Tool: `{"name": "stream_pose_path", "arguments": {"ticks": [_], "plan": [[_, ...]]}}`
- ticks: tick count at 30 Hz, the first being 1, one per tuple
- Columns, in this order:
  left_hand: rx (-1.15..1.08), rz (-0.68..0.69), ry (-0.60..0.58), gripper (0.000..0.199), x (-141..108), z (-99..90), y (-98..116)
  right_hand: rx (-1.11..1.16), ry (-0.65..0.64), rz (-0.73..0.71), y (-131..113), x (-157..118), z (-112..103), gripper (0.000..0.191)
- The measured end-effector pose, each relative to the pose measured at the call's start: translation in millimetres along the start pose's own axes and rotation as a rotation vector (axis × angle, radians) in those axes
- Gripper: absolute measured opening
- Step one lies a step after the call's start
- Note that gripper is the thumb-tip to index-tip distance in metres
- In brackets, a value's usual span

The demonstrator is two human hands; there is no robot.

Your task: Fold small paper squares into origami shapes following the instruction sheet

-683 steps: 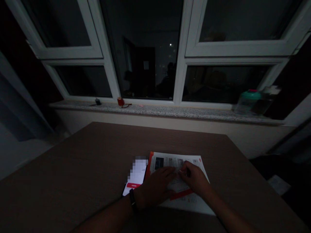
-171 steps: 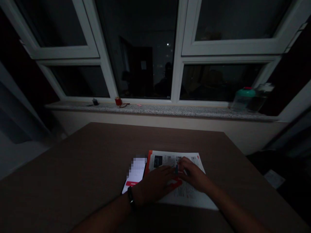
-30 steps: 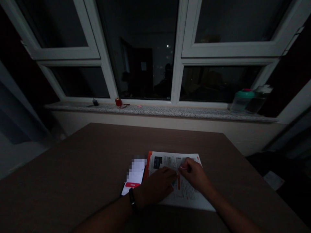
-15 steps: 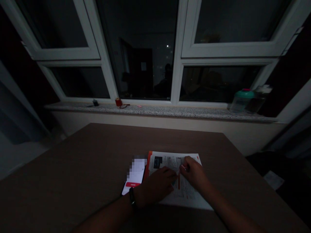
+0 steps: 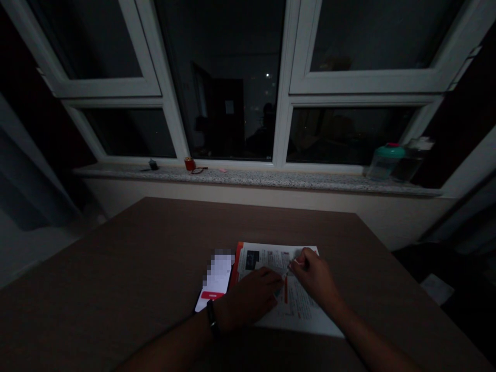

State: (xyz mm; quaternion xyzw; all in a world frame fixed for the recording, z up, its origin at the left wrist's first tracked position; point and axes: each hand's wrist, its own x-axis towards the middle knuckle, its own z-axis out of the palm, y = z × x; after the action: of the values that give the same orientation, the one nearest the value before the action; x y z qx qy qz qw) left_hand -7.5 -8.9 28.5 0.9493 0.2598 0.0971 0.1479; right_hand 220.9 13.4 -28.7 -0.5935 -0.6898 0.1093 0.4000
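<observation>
A printed booklet (image 5: 298, 323) with an orange-red left edge lies flat on the brown table, its page showing text and small pictures. Over the left half of the page rests my left hand (image 5: 256, 294), fingers curled and close together; a bluish bit shows under it, too dim to name. My right hand (image 5: 315, 271) is above the page's right side, thumb and fingertips pinched. A small pale thing shows at these fingertips, near the left fingertips, but its kind cannot be made out. A black band circles my left wrist.
A lit phone (image 5: 215, 281) lies left of the booklet, its screen partly blurred. On the granite windowsill (image 5: 263, 177) stand a red jar (image 5: 189, 164), glasses (image 5: 199, 170), a small dark object (image 5: 153, 164) and a teal-lidded container (image 5: 387, 161). The table (image 5: 174, 227) ends below the sill.
My right hand has shifted slightly right, away from the left fingertips, still pinched. The left hand stays almost where it was on the page.
</observation>
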Motion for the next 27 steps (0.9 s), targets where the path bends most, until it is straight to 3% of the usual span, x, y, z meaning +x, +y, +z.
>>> {"name": "stream_pose_path", "arguments": {"ticks": [9, 15, 21, 27], "plan": [[-0.01, -0.01, -0.004, 0.042, 0.1, 2.2, 0.0, 0.056, -0.256, -0.167, -10.4, -3.9, -0.9, 0.013], [-0.035, 0.0, 0.014, 0.045, -0.7, 1.1, -1.2, 0.059, -0.271, -0.137, -13.8, -3.1, -2.1, 0.014], [-0.052, 0.028, 0.021, 0.027, -0.4, -0.4, -2.7, 0.056, -0.317, -0.171, -21.2, -7.3, -1.6, 0.014], [-0.027, 0.024, 0.027, 0.022, -0.3, 2.5, -4.1, -0.103, -0.275, -0.217, -27.3, -9.9, 1.0, 0.016]]}}
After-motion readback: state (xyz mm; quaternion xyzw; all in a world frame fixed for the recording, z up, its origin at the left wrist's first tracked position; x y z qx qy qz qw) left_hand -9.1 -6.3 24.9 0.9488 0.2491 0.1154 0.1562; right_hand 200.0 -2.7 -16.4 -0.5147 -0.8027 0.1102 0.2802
